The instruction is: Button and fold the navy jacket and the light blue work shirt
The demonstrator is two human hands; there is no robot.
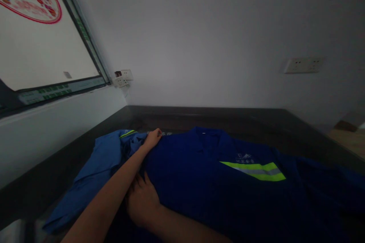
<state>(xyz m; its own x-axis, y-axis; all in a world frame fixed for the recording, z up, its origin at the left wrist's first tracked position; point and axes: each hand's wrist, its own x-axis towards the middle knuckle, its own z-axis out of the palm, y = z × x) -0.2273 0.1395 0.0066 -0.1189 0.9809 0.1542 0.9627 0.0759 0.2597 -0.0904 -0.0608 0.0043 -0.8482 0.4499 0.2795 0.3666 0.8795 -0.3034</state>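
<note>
Right hand [143, 200] touches the blue shirt [199, 182], which spreads rightward (collar [211, 132] beyond).

Single view, worn on your head. Faces forward, tipped down across the dark tabletop [251, 116] to the pale wall [199, 45] behind it. Close in: your forearms [114, 193] enter at the bottom edge, your left hand [153, 139] and right hand [145, 199] below centre, left of middle. Wall fills most of the upper half; window [42, 51] cut by the left edge.
</note>
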